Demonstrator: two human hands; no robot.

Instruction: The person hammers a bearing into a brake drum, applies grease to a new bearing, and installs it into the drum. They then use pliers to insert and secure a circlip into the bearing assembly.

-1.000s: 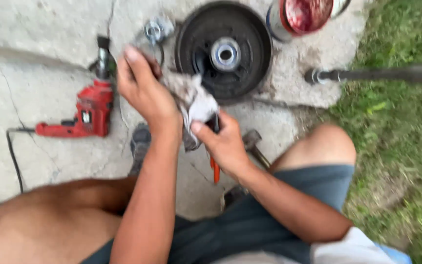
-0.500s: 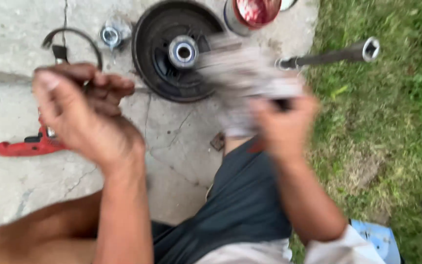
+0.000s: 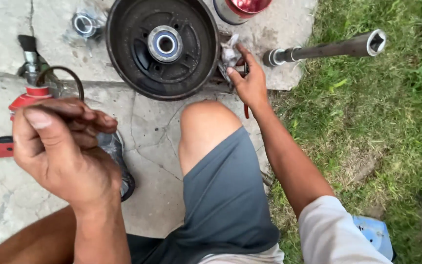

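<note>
My left hand (image 3: 64,146) is raised in the near left, its fingers closed on a thin dark ring (image 3: 76,80) that arcs above the fingertips. My right hand (image 3: 251,83) reaches out to the concrete beside a black brake drum (image 3: 123,54) and grips a dirty white rag (image 3: 229,53) against the drum's right edge. The drum lies flat with a shiny hub bearing (image 3: 165,44) at its centre. A red tool handle (image 3: 245,111) pokes out just under my right wrist. My bent knee (image 3: 203,124) sits between the two hands.
A red power drill (image 3: 23,100) lies on the cracked concrete at left, and a small metal ring (image 3: 85,24) at top left. A red-and-silver can (image 3: 242,7) stands behind the drum. A long socket wrench (image 3: 328,49) lies across the slab's edge onto the grass.
My right hand has dropped from in front of me down to the drum's right side, taking the rag along. My left hand stays raised with the ring.
</note>
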